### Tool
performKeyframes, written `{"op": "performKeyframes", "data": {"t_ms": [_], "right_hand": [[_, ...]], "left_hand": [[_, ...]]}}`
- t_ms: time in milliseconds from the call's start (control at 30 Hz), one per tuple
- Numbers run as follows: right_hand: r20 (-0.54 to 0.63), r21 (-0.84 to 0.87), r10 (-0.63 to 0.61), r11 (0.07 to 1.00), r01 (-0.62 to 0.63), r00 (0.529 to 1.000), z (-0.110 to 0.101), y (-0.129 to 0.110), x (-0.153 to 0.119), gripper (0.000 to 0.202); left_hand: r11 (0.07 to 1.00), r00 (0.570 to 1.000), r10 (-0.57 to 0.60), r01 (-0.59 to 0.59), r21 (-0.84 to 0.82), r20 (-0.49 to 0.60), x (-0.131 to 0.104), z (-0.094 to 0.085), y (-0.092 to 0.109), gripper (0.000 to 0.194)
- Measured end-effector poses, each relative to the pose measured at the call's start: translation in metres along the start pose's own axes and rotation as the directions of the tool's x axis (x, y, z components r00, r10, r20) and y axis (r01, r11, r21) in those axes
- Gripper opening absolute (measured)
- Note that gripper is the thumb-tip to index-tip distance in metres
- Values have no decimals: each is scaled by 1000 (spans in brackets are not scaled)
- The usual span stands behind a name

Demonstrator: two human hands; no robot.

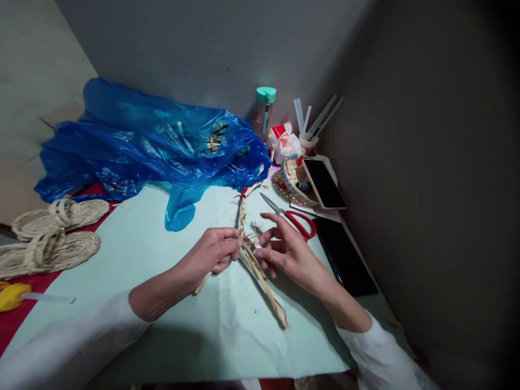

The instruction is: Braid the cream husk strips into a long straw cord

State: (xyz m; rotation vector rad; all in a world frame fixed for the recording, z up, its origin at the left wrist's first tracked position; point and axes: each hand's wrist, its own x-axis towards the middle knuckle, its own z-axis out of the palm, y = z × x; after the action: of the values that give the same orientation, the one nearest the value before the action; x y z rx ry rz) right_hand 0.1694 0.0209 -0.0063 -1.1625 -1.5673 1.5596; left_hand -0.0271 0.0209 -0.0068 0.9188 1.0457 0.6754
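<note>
A braid of dry, straw-coloured plant fibre, tied with red at its top end, runs toward me across the pale green sheet. My left hand is closed, pinching the braid at its lower end. Loose flat fibre strips fan out below the pinch to the right, and another strip end pokes out under my left hand. Just right of the braid, my right hand has its index finger raised. A small pale scrap shows between its thumb and middle finger. Red-handled scissors lie beyond it.
A crumpled blue plastic bag spreads along the back. Woven sandals and a yellow glue gun are at left. At right are a small basket, a phone, a black tablet-like slab and a teal-lidded bottle.
</note>
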Motion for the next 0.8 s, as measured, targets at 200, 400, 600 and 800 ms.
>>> {"op": "performKeyframes", "data": {"t_ms": [200,400,600,800], "right_hand": [[-18,-497,-176,856,144,984,8,-7,-4,14],[-47,-570,-205,809,142,978,18,-8,-9,15],[31,-613,-241,762,209,970,24,-4,-9,14],[16,-666,-136,738,112,991,12,-7,-12,14]], "left_hand": [[1000,1000,7,-6,-27,24,1,-1,-4,22],[1000,1000,20,-20,18,17,2,-1,-6,24],[992,996,70,-63,108,-54,-1,7,0,25],[974,988,108,-82,213,-109,-3,9,2,21]]}}
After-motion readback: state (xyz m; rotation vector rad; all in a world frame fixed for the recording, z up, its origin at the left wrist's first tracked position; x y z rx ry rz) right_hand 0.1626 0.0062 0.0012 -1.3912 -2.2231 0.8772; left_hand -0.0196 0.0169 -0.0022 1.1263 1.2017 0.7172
